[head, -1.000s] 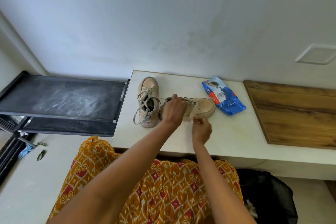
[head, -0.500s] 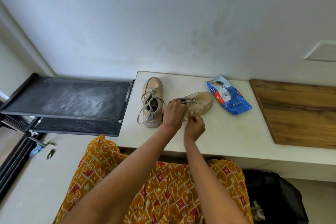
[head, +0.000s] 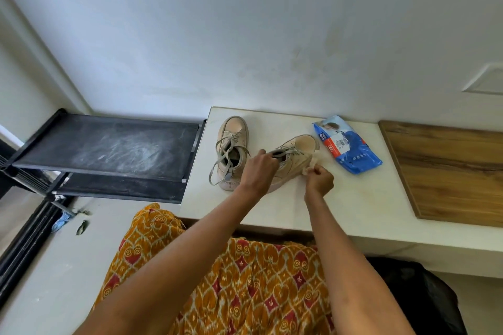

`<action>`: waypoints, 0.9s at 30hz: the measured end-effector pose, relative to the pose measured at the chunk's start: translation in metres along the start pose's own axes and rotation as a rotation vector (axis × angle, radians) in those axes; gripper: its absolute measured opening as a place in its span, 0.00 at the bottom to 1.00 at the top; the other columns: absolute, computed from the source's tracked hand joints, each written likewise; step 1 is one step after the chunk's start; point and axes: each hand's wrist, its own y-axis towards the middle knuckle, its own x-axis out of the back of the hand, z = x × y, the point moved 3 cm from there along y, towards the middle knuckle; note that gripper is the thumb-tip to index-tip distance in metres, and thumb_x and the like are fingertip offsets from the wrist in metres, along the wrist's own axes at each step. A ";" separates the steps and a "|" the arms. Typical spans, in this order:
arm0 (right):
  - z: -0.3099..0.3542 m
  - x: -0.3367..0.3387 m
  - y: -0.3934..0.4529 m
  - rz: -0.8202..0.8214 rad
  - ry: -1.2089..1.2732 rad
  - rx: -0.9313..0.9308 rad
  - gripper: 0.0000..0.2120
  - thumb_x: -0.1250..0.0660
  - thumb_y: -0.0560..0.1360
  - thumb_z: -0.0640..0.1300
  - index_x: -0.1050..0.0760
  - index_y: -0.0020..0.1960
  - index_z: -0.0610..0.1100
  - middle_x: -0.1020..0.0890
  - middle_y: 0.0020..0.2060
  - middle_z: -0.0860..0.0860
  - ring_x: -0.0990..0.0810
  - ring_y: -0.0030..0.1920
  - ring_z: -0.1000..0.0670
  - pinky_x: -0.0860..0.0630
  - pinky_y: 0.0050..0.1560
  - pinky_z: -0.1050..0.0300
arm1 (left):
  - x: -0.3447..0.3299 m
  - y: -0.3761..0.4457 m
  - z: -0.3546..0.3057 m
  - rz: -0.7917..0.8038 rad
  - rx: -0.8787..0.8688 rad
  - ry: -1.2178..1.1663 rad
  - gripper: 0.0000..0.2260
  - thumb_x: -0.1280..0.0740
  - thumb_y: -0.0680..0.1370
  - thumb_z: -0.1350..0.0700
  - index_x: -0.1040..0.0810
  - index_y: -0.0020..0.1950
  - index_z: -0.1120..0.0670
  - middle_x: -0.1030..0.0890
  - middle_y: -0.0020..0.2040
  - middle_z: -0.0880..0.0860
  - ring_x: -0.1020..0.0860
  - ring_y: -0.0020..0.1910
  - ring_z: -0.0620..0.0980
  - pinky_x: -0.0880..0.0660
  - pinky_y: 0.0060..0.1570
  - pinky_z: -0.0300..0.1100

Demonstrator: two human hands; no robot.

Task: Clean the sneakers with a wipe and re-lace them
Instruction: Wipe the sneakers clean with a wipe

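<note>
- Left hand clamped on the collar of the near beige sneaker, fingers curled over the opening; sneaker tipped onto its side on the white worktop, toe pointing toward the wall.
- Right hand closed, pinching a small pale wipe against the sneaker's side; wipe partly hidden, looks crumpled.
- Second sneaker upright just left of the first, laces loose and trailing.
- Blue wipes pack flat on worktop, right of the sneakers, near the wall.
- Wooden board at far right of worktop.
- Black shelf rack left of worktop.
</note>
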 end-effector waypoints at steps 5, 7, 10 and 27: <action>0.001 -0.017 -0.044 0.131 -0.021 0.156 0.11 0.38 0.75 0.33 0.18 0.50 0.38 0.15 0.45 0.44 0.20 0.43 0.50 0.26 0.43 0.60 | -0.005 0.004 -0.010 0.007 -0.016 -0.043 0.10 0.38 0.75 0.68 0.20 0.52 0.61 0.20 0.50 0.56 0.23 0.53 0.55 0.24 0.45 0.45; -0.008 -0.009 -0.057 0.159 -0.037 0.193 0.10 0.37 0.75 0.34 0.18 0.50 0.38 0.15 0.45 0.44 0.20 0.43 0.50 0.24 0.47 0.58 | -0.006 0.005 -0.011 -0.005 -0.014 -0.063 0.10 0.38 0.75 0.68 0.20 0.52 0.61 0.20 0.50 0.56 0.23 0.53 0.55 0.22 0.47 0.46; -0.016 0.002 -0.057 0.272 -0.028 0.167 0.09 0.34 0.75 0.35 0.18 0.53 0.38 0.16 0.47 0.45 0.20 0.48 0.51 0.26 0.52 0.59 | -0.005 0.003 -0.009 -0.006 -0.022 -0.101 0.09 0.38 0.75 0.68 0.19 0.49 0.60 0.19 0.48 0.55 0.23 0.51 0.55 0.23 0.43 0.46; -0.019 -0.006 -0.070 0.249 -0.247 0.348 0.09 0.36 0.77 0.38 0.19 0.53 0.40 0.17 0.47 0.45 0.21 0.49 0.46 0.27 0.45 0.60 | -0.014 -0.007 0.015 -0.112 -0.038 -0.288 0.09 0.32 0.72 0.68 0.15 0.47 0.59 0.21 0.40 0.55 0.26 0.41 0.54 0.26 0.34 0.45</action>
